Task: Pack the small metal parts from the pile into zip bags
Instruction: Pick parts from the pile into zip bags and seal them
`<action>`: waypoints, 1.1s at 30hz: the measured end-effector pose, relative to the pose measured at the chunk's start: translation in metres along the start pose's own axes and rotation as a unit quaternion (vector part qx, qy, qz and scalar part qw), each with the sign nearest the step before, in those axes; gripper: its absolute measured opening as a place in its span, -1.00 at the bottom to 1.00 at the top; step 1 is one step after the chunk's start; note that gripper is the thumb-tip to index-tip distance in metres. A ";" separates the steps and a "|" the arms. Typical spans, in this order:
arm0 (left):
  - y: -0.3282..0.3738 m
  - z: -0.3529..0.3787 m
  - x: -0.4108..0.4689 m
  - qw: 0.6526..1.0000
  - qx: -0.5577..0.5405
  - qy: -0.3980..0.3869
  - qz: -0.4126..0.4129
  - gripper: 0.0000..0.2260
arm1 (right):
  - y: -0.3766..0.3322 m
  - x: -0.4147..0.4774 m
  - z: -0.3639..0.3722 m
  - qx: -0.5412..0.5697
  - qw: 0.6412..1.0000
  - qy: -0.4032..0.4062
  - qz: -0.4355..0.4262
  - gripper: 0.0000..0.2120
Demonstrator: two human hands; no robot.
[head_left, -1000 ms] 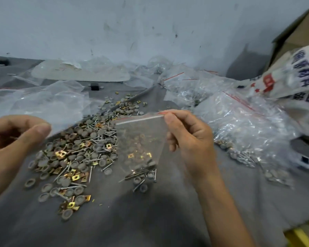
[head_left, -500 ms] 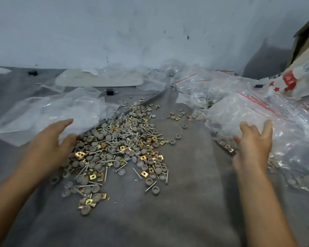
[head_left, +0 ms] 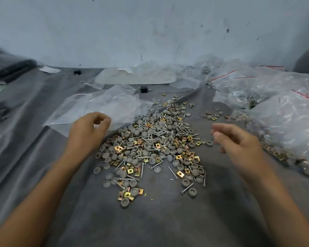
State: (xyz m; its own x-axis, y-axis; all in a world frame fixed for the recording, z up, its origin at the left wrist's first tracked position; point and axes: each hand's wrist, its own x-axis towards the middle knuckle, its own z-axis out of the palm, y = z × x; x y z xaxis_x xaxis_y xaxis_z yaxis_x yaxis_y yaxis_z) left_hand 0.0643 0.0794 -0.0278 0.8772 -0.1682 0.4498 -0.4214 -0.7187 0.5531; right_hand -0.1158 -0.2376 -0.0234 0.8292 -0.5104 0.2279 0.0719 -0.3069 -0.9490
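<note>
A grey cloth covers the surface before you, with a heap of clear zip bags along its right side. The pile of small parts (grey caps, brass square clips, screws) lies in the middle, between your hands. Your left hand hovers at the pile's left edge, its grip curled in, thumb near forefinger, nothing visible in it. Your right hand, blurred, hangs right of the pile, grip loosely bent and empty
</note>
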 end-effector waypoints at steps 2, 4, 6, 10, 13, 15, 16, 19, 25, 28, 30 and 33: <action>0.008 -0.006 0.001 0.994 -0.106 -0.017 -0.022 -0.86 | 0.000 -0.003 0.006 -0.006 1.000 -0.025 -0.006 -0.78; 0.022 -0.016 0.001 0.963 -0.259 -0.054 -0.056 -0.82 | -0.002 -0.008 0.013 -0.012 0.999 -0.048 -0.015 -0.79; 0.039 -0.028 -0.001 0.911 -0.395 -0.079 -0.084 -0.81 | -0.004 -0.015 0.022 -0.011 0.997 -0.071 -0.025 -0.81; 0.073 -0.034 -0.018 0.778 -0.597 -0.105 -0.163 -0.87 | -0.015 -0.033 0.045 0.012 0.990 -0.133 -0.044 -0.81; 0.091 -0.025 -0.035 0.750 -0.611 -0.109 -0.229 -0.86 | -0.024 -0.049 0.062 0.045 0.978 -0.185 -0.089 -0.80; 0.097 -0.019 -0.045 0.739 -0.617 -0.117 -0.244 -0.88 | -0.027 -0.058 0.070 0.058 0.970 -0.206 -0.120 -0.75; 0.098 -0.018 -0.050 0.733 -0.623 -0.125 -0.243 -0.90 | -0.028 -0.062 0.074 0.057 0.966 -0.214 -0.133 -0.71; 0.097 -0.012 -0.063 0.698 -0.659 -0.158 -0.231 -0.91 | -0.025 -0.068 0.081 0.040 0.960 -0.224 -0.163 -0.60; 0.099 -0.004 -0.072 0.629 -0.713 -0.211 -0.229 -0.85 | -0.018 -0.069 0.088 0.058 0.974 -0.173 -0.133 -0.60; 0.101 -0.003 -0.073 0.614 -0.723 -0.203 -0.242 -0.69 | -0.018 -0.068 0.090 0.070 0.981 -0.140 -0.118 -0.70; 0.101 -0.003 -0.073 0.602 -0.727 -0.211 -0.254 -0.68 | -0.017 -0.067 0.090 0.065 0.982 -0.137 -0.115 -0.73; 0.103 -0.003 -0.076 0.601 -0.720 -0.222 -0.269 -0.49 | -0.019 -0.066 0.088 0.041 0.980 -0.163 -0.106 -0.70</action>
State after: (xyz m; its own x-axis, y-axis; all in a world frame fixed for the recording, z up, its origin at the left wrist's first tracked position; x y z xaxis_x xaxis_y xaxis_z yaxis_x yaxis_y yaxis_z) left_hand -0.0467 0.0201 -0.0030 0.8156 -0.5662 -0.1193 0.4678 0.5239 0.7118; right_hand -0.1228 -0.1278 -0.0397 0.9226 -0.1542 0.3536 0.2954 -0.3068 -0.9048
